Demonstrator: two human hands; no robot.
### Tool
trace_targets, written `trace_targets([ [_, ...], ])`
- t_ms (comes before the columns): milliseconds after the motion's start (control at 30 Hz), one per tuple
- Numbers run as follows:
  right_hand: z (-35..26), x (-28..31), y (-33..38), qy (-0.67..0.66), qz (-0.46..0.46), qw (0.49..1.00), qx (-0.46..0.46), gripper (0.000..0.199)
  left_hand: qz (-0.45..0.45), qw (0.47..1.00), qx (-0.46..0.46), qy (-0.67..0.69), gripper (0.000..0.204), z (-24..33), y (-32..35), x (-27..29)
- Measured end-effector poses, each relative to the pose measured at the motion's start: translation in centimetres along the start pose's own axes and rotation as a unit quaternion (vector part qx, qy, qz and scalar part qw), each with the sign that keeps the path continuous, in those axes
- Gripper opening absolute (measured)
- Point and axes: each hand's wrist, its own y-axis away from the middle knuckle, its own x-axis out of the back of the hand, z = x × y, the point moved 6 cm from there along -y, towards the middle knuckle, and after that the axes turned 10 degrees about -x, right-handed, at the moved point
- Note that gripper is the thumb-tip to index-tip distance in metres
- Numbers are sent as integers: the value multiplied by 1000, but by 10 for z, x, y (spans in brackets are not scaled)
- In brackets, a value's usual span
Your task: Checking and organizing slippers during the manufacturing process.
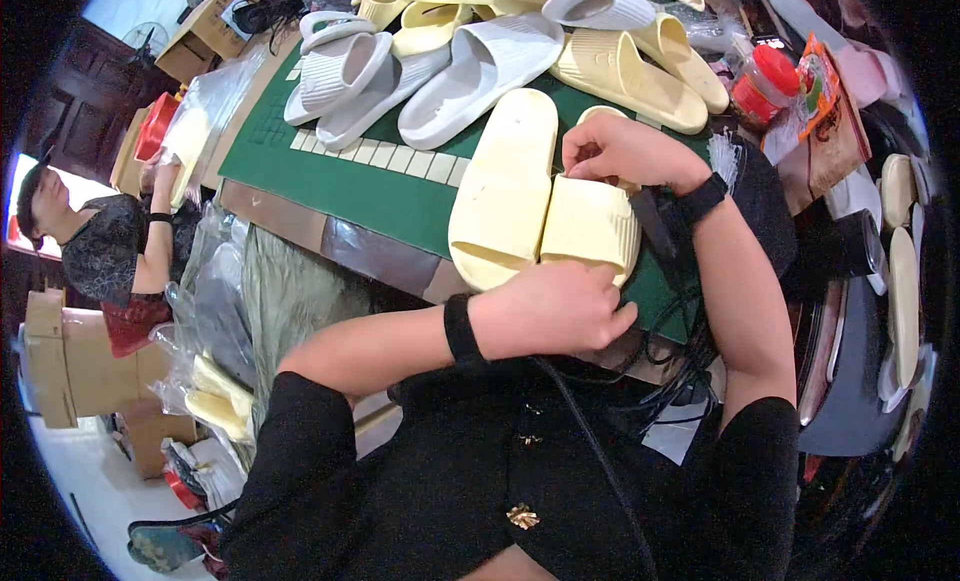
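Observation:
Two pale yellow slippers lie side by side before me, their toe ends toward my body. My left hand (548, 309) is closed at the toe end of the right-hand yellow slipper (588, 224), its fingertips partly hidden by the strap's near edge. At the far edge of that ribbed strap, my right hand (630, 153) has its thumb and fingers pinched together; what is between them, if anything, cannot be made out. The left-hand yellow slipper (520, 131) touches its mate and no hand is on it.
Grey slippers (485, 66) and more yellow slippers (630, 76) are heaped along the far side of the green mat (270, 176). A red-lidded jar (768, 76) stands far right. Black cords (680, 341) lie near my body. A co-worker (110, 236) is at the left, beside cardboard boxes (100, 371).

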Motion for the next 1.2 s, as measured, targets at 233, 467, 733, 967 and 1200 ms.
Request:
trace_targets([
  [233, 1, 5, 2, 34, 13, 999, 41, 10, -98, 986, -81, -112, 17, 14, -22, -13],
  [467, -3, 8, 8, 30, 60, 995, 69, 14, 59, 998, -4, 9, 13, -8, -7, 7],
  [733, -68, 5, 44, -62, 170, 979, 89, 27, 428, 714, 390, 394, 7, -65, 86, 15],
  [967, -60, -41, 48, -237, 122, 964, 4, 26, 467, 666, 404, 418, 10, -97, 95, 19],
  [1200, -31, -16, 62, -294, 276, 913, -56, 10, 345, 722, 342, 492, 13, -140, 61, 31],
])
